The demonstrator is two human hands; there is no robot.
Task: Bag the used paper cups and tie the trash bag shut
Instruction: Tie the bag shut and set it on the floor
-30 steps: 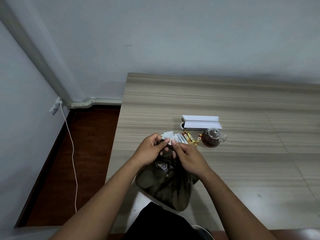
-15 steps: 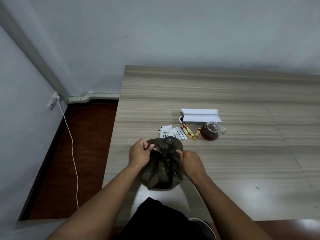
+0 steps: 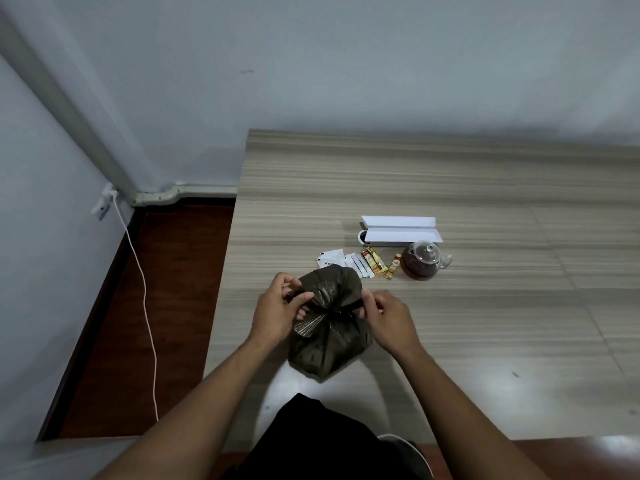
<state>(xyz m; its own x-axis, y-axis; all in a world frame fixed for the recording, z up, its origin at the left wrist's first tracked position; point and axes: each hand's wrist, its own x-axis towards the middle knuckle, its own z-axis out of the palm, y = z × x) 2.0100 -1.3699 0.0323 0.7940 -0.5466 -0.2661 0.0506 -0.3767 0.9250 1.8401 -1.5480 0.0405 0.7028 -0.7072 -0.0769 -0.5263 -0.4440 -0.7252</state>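
Head view, bag: the dark trash bag (image 3: 329,336) sits on the striped table (image 3: 485,188) near its front edge, right in front of you, its neck gathered into a pinch at the middle.
Head view, cups: you can see no paper cups on the table; the bag bulges, so they are likely inside, though the plastic hides them.
Head view, left hand: your left hand (image 3: 277,311) is closed on a flap of the bag's mouth on the left side of the pinch.
Head view, right hand: your right hand (image 3: 388,318) is pinched on a strand of plastic at the right side of the pinch.
Head view, bystanders: white sachets (image 3: 332,262), snack sticks (image 3: 374,266), a glass teapot (image 3: 424,259) and a white box (image 3: 401,230) lie just beyond the bag, apart from it.
Progress: bagging looks done; you are mid-tie.
Left to do: judge the knot unfinished until both ends are pulled snug and you let go.
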